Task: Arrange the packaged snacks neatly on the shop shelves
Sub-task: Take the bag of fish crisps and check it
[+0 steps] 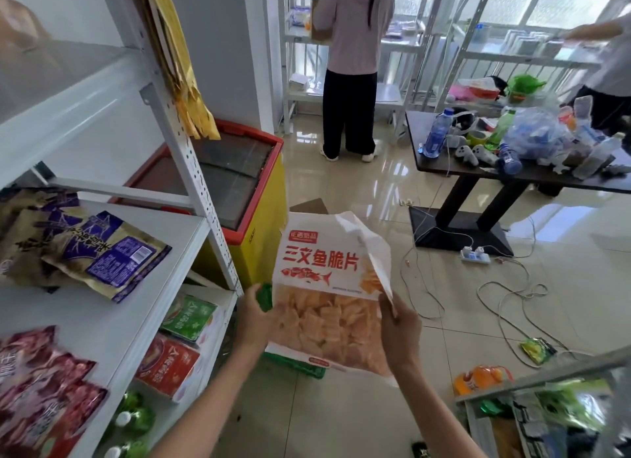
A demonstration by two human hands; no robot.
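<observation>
Both hands clamp a salmon-crisp bag (329,293) upright, long axis vertical: left hand (254,316) and right hand (399,324) on its side edges, beside the shelf (143,307).

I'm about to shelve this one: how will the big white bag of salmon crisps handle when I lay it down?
The crisps bag is probably floppy: its top right corner folds over while both the left hand and right hand grip its lower edges. It looks light for its size, puffy with loose crisps behind the clear window. The crisps are likely fragile, so avoid pressing.

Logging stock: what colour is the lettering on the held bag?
Red on white, on the chip bag, head view.
</observation>
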